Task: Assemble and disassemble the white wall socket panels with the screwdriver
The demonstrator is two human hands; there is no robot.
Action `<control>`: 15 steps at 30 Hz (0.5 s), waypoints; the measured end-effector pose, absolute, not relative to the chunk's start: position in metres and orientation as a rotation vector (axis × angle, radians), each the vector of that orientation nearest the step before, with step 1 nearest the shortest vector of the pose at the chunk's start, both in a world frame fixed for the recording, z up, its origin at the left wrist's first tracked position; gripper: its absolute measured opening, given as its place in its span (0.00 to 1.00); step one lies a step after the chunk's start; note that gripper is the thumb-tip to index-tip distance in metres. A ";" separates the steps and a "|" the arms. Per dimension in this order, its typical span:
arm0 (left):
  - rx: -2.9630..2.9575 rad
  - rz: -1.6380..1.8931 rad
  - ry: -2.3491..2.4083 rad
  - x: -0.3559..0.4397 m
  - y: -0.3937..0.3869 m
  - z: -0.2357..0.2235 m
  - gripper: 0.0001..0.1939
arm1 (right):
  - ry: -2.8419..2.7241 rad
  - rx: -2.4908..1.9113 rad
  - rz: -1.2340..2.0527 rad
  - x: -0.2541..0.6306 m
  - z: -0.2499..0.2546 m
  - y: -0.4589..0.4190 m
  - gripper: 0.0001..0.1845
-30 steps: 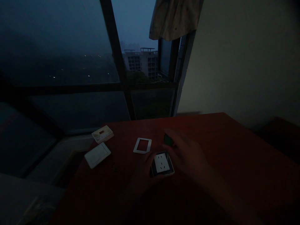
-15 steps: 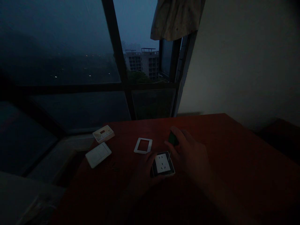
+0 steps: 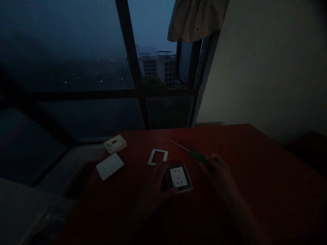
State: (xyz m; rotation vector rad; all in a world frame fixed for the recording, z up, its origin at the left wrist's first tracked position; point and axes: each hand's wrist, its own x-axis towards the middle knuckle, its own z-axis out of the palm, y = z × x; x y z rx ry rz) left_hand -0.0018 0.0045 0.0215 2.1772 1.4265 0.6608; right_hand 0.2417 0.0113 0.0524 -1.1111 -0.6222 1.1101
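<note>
A wall socket (image 3: 179, 177) with a white face and a dark surround, seated in a pale box, lies on the table. My left hand (image 3: 157, 185) grips its left side, thumb at the near edge and fingers at the far left corner. To the right of the socket, my right hand (image 3: 217, 170) is closed round the green handle of a screwdriver (image 3: 196, 155). The shaft points away to the far left, with its tip clear of the socket. Just beyond my left fingers lies a white square frame (image 3: 150, 160). The dim light hides much of both hands.
At the table's left edge lie a white plate (image 3: 109, 166) and a pale box with a slot (image 3: 115, 144). Small dark bits (image 3: 127, 179), too dim to name, lie nearby. The reddish table (image 3: 245, 153) meets a window (image 3: 84, 115) and a wall (image 3: 260, 68).
My right hand has drawn back to the right, and the screwdriver has swung from upright over the socket's corner to nearly level. My left hand stays at the socket.
</note>
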 end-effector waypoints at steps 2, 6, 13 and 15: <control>2.238 0.686 1.582 -0.015 0.006 0.025 0.32 | -0.515 -1.068 1.321 0.239 0.036 0.009 0.10; 2.250 0.556 1.914 -0.059 0.009 0.034 0.20 | -0.427 -1.019 1.608 0.237 0.016 0.005 0.12; 2.186 0.167 2.070 -0.137 0.018 0.044 0.16 | -0.549 -1.111 1.543 0.236 0.007 0.000 0.18; 2.161 0.105 2.047 -0.144 0.020 0.043 0.15 | -0.560 -1.118 1.539 0.236 0.008 -0.001 0.18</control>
